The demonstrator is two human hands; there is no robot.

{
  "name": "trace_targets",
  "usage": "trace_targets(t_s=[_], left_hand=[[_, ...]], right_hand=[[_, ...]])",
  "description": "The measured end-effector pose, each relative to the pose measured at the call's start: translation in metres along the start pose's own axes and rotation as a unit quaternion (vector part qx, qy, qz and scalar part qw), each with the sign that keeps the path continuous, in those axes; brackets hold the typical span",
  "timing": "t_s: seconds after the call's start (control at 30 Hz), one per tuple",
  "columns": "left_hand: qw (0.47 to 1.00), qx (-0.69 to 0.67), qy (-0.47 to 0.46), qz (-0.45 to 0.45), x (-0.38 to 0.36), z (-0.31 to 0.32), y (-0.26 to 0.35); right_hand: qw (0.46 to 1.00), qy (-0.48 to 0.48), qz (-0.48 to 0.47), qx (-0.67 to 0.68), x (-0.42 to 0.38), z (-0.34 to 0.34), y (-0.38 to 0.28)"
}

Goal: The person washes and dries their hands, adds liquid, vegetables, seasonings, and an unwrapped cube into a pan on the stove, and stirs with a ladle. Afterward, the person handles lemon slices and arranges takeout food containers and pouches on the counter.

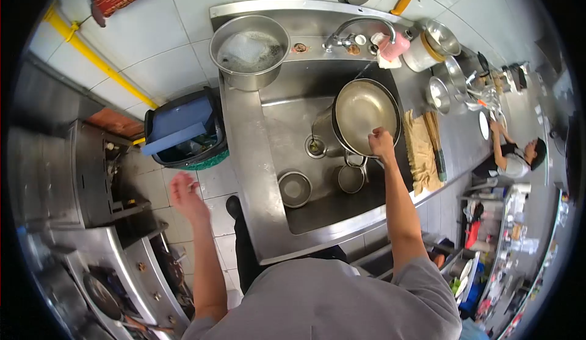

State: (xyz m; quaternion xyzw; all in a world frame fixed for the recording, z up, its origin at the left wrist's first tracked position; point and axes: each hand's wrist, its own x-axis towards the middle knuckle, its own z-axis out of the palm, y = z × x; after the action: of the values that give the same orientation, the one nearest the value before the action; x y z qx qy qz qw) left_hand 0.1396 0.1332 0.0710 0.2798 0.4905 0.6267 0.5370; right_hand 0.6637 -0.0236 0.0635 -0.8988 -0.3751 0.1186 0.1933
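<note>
My right hand (381, 143) grips the near rim of a round metal pan (365, 111), which rests over a larger pot in the right part of the steel sink (284, 126). Its fingers are closed on that rim. Off to the left, beyond the sink's edge, my left hand (186, 195) hangs in the air with nothing seen in it, and its fingers are blurred. Near it is a dark bin (217, 138) with a blue lid. A small round metal bowl (295, 190) and a small metal cup (351, 179) sit low in the sink.
A big pot (250, 50) of soapy water stands at the back left. Behind the sink is a faucet (366, 20). A tan cloth (424, 151) and a whisk of sticks (434, 138) lie on the right counter, with metal bowls (438, 93) farther back. Another person (516, 160) works at far right.
</note>
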Motion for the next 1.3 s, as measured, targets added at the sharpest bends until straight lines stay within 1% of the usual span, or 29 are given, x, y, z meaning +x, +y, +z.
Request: trace_targets(t_s=[0.03, 0.1, 0.13, 0.17, 0.2, 0.23, 0.27, 0.33, 0.47, 0.53, 0.6, 0.63, 0.67, 0.7, 0.73, 0.8, 0.83, 0.87, 0.9, 0.93, 0.97, 1.03, 1.1, 1.13, 1.17, 1.2, 1.23, 1.27, 1.3], left_hand=[[0.997, 0.021, -0.074, 0.011, -0.039, 0.032, 0.010], [0.963, 0.126, -0.237, 0.012, -0.102, 0.095, 0.003], [0.930, 0.225, -0.290, 0.021, -0.123, 0.133, -0.002], [0.935, 0.185, -0.302, -0.019, -0.131, 0.157, -0.053], [0.934, 0.131, -0.288, -0.168, -0.134, 0.183, -0.078], [0.906, 0.073, -0.272, -0.316, -0.140, 0.207, -0.100], [0.902, 0.072, -0.283, -0.319, -0.141, 0.217, -0.129], [0.896, 0.134, -0.241, -0.349, -0.128, 0.223, -0.168], [0.904, 0.225, -0.135, -0.337, -0.139, 0.217, -0.129], [0.935, 0.274, -0.046, -0.222, -0.145, 0.209, -0.119], [0.951, 0.229, -0.084, -0.189, -0.136, 0.184, -0.149], [0.960, 0.207, -0.077, -0.175, -0.143, 0.186, -0.148], [0.967, 0.184, -0.069, -0.159, -0.151, 0.194, -0.149], [0.936, 0.232, -0.087, -0.248, -0.149, 0.197, -0.155], [0.929, 0.092, -0.135, -0.331, -0.160, 0.204, -0.139], [0.885, -0.111, -0.154, -0.425, -0.177, 0.215, -0.102], [0.867, -0.223, -0.157, -0.416, -0.162, 0.204, -0.148], [0.840, -0.333, -0.163, -0.395, -0.148, 0.188, -0.194], [0.865, -0.311, -0.139, -0.368, -0.154, 0.186, -0.192], [0.904, -0.231, -0.111, -0.341, -0.164, 0.188, -0.182], [0.930, -0.163, -0.088, -0.318, -0.170, 0.191, -0.177], [0.968, -0.027, -0.070, -0.241, -0.176, 0.193, -0.175], [0.985, 0.056, -0.074, -0.147, -0.180, 0.190, -0.155], [0.991, 0.060, -0.093, -0.072, -0.184, 0.183, -0.135], [0.989, 0.079, -0.124, -0.005, -0.182, 0.170, -0.111], [0.993, 0.074, -0.091, 0.013, -0.174, 0.152, -0.088], [0.992, 0.105, -0.067, 0.016, -0.167, 0.128, -0.068], [0.990, 0.135, -0.041, 0.017, -0.160, 0.101, -0.050], [0.958, 0.196, 0.080, 0.192, -0.154, 0.072, -0.033]], right_hand=[[0.996, -0.026, -0.014, -0.088, 0.018, 0.008, 0.018], [0.912, -0.242, 0.172, 0.283, 0.032, 0.019, 0.002], [0.854, -0.334, 0.240, 0.319, 0.025, 0.007, -0.035], [0.819, -0.364, 0.177, 0.406, 0.018, 0.019, -0.047], [0.831, -0.432, 0.067, 0.344, -0.003, -0.004, -0.078], [0.828, -0.403, 0.003, 0.390, -0.023, 0.005, -0.091], [0.889, -0.331, -0.050, 0.314, -0.047, -0.025, -0.127], [0.924, -0.114, -0.327, 0.160, -0.038, -0.008, -0.122], [0.984, -0.015, -0.171, 0.039, -0.001, -0.038, -0.074], [0.995, 0.024, -0.101, 0.005, 0.027, -0.015, -0.019], [0.992, 0.008, -0.129, -0.008, 0.045, 0.021, 0.020], [0.949, -0.199, -0.007, 0.244, 0.043, 0.016, 0.005], [0.791, -0.394, 0.124, 0.451, 0.040, 0.013, -0.012], [0.615, -0.526, 0.105, 0.578, 0.035, 0.019, -0.025], [0.398, -0.632, 0.095, 0.658, 0.026, 0.030, -0.037], [0.360, -0.623, 0.152, 0.678, -0.030, 0.031, -0.096], [0.336, -0.581, 0.216, 0.709, -0.058, 0.031, -0.120], [0.419, -0.494, 0.202, 0.735, -0.079, 0.047, -0.134], [0.493, -0.399, 0.179, 0.752, -0.100, 0.063, -0.142], [0.519, -0.422, 0.133, 0.731, -0.108, 0.063, -0.141], [0.643, -0.365, 0.110, 0.664, -0.119, 0.057, -0.150], [0.806, -0.154, -0.221, 0.526, -0.126, 0.080, -0.143], [0.826, -0.065, -0.398, 0.394, -0.102, 0.101, -0.132], [0.829, -0.075, -0.380, 0.403, -0.100, 0.100, -0.140], [0.788, -0.191, -0.267, 0.522, -0.090, 0.109, -0.141], [0.685, -0.329, -0.210, 0.616, -0.075, 0.105, -0.147], [0.809, -0.206, -0.344, 0.429, -0.064, 0.108, -0.150], [0.821, -0.127, -0.358, 0.427, -0.065, 0.108, -0.166], [0.808, -0.159, -0.386, 0.417, -0.036, 0.128, -0.165]])
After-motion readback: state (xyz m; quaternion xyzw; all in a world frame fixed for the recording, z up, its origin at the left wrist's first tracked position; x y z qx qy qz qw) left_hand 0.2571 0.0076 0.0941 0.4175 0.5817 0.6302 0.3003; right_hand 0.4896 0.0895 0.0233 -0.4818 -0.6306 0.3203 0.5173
